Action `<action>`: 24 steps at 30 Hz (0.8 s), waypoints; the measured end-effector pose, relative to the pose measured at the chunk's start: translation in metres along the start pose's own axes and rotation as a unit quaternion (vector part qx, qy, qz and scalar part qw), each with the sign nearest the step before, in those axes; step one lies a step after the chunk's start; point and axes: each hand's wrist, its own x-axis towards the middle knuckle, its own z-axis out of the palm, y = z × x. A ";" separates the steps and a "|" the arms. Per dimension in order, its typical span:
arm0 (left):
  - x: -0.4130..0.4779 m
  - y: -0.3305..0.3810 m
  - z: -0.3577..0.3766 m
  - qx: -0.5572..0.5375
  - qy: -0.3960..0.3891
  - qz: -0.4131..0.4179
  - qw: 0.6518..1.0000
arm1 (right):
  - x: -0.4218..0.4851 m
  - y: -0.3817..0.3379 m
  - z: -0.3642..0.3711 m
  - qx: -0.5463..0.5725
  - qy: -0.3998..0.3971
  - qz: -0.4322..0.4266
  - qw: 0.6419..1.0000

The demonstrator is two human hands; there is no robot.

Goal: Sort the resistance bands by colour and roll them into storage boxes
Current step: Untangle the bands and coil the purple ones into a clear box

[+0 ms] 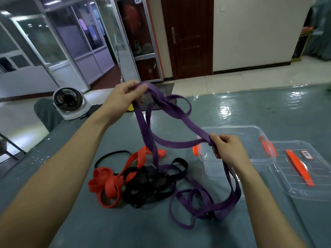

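Both hands pinching the purple resistance band [152, 120] – left hand [123, 97] mid-frame, right hand [225, 149] lower right over the clear storage box [232, 133]

Bench [125, 230]: grey-green glossy cover, light glare at far right.
Fan [69, 102]: white housing, black grille, past bench's far-left edge, facing camera.
Small yellow object [130, 107] near far bench edge, mostly hidden.
Dark wooden door [189, 36], closed, metal handle [173, 35] on left side.
Switch [222, 8] on white wall right of door.
Glass partitions [53, 42] at left.
Pale floor tiles [250, 72]; dark mat [167, 87] before door.
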 end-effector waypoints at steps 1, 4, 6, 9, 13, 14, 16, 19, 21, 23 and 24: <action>0.004 0.000 0.001 -0.032 0.015 0.002 0.999 | 0.001 0.000 -0.002 0.002 0.005 0.000 1.000; 0.007 -0.007 0.008 -0.047 0.004 -0.014 0.999 | 0.003 0.008 -0.008 0.003 0.025 -0.007 1.000; 0.005 -0.016 0.013 -0.077 -0.015 -0.027 0.997 | 0.006 0.016 -0.012 0.005 0.048 -0.007 0.999; 0.004 -0.023 0.013 -0.148 -0.052 -0.061 0.986 | 0.011 0.031 -0.016 -0.005 0.109 0.007 0.994; 0.002 -0.017 0.017 -0.204 -0.052 -0.069 0.975 | 0.008 0.036 -0.020 -0.020 0.055 0.035 0.998; 0.001 -0.014 0.018 -0.198 -0.043 -0.058 0.978 | 0.005 0.033 -0.019 -0.027 0.028 0.039 0.998; 0.004 -0.012 0.015 -0.239 0.009 -0.050 0.970 | 0.001 0.027 -0.017 -0.035 0.000 0.034 0.999; 0.013 -0.021 0.002 -0.115 0.104 -0.034 0.987 | -0.004 0.020 -0.014 -0.033 -0.036 0.008 0.999; 0.015 -0.042 -0.004 0.082 0.159 -0.033 0.983 | -0.008 0.015 -0.014 -0.017 -0.068 -0.001 0.998; 0.007 -0.068 -0.005 0.232 0.160 -0.093 0.955 | -0.015 0.008 -0.016 -0.038 -0.089 -0.016 0.995; -0.002 -0.079 -0.001 0.330 0.118 -0.147 0.925 | -0.018 0.004 -0.018 -0.054 -0.097 -0.025 0.993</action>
